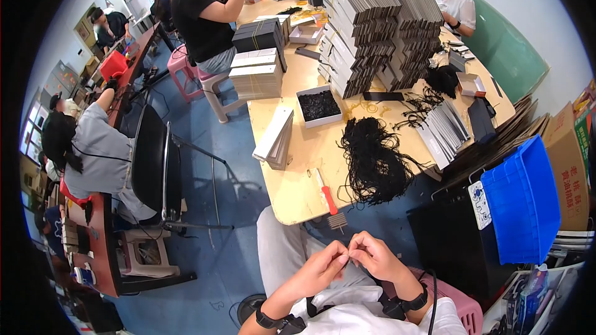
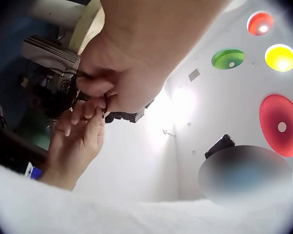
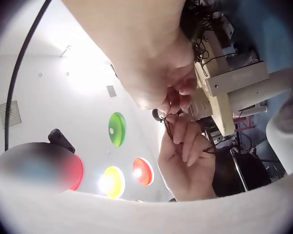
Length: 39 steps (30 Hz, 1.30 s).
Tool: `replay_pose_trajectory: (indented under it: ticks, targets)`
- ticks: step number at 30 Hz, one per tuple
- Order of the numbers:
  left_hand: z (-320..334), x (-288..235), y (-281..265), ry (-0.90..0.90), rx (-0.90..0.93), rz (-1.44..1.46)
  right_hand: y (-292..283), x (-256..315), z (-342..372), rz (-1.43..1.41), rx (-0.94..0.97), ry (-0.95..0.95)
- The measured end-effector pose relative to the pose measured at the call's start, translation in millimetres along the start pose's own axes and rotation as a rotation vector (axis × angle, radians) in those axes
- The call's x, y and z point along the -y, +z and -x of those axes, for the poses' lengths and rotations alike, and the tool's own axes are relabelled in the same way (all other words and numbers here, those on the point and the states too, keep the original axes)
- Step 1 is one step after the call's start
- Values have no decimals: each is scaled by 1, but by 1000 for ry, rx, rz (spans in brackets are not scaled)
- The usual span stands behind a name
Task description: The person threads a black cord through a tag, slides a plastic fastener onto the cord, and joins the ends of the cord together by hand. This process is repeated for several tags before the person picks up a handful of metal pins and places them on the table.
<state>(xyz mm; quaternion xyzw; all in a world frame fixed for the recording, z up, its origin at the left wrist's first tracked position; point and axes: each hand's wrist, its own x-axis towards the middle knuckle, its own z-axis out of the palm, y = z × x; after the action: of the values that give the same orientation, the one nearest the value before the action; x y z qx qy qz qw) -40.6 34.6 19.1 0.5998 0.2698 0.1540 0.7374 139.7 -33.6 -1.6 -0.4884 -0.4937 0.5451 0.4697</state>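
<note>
Over the lap, both hands meet fingertip to fingertip. My left hand (image 1: 323,267) pinches a thin black cord (image 3: 169,127) between thumb and fingers. From the other side my right hand (image 1: 376,259) pinches the same cord, its fingertips right against the left ones. In the right wrist view a small loop of the cord shows between the fingers, and a loose strand trails past the left hand. A large bundle of black cords (image 1: 375,161) lies on the table's near part, ahead of the hands.
On the wooden table (image 1: 292,201) lie a red-handled knife (image 1: 327,196), a white box of black bits (image 1: 320,107), grey-white boards (image 1: 275,136) and tall stacked boards (image 1: 360,31). A blue crate (image 1: 521,201) stands at right. Other people sit around the room.
</note>
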Motion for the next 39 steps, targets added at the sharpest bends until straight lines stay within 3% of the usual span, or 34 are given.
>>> replay_pose_trajectory:
  ticks: [2,10,13,17,19,20,22,26,28,31,34,36,39]
  targets:
    - [2,0,0,-83,-19,21,3,4,5,23,-15,-7]
    - [-1,7,2,128,-156,-22,1,10,10,36,-16,-21]
    - [-1,1,0,58,-193,-59,1,13,13,48,-61,-30]
    - [0,19,-3,111,-252,-103,-1,12,11,143,-140,-56]
    - [1,20,-2,15,-267,240,-1,5,8,158,-173,-61]
    - [2,18,-3,12,-266,238,-1,0,6,204,-194,-62]
    - [4,10,-4,-179,-251,716,1,-6,4,248,-215,-62]
    - [-3,14,10,-206,-321,706,9,-14,3,193,-212,-23]
    - [-7,27,16,48,-428,200,10,-15,4,120,-207,3]
    - [-5,33,14,66,-430,-59,7,-13,4,97,-207,9]
    - [-6,35,12,-53,-364,127,5,-14,4,-5,-144,121]
    - [-7,34,11,-41,-322,239,7,-18,1,5,-164,-44]
    - [-10,34,10,-19,-245,422,12,-16,-2,-176,-142,-78]
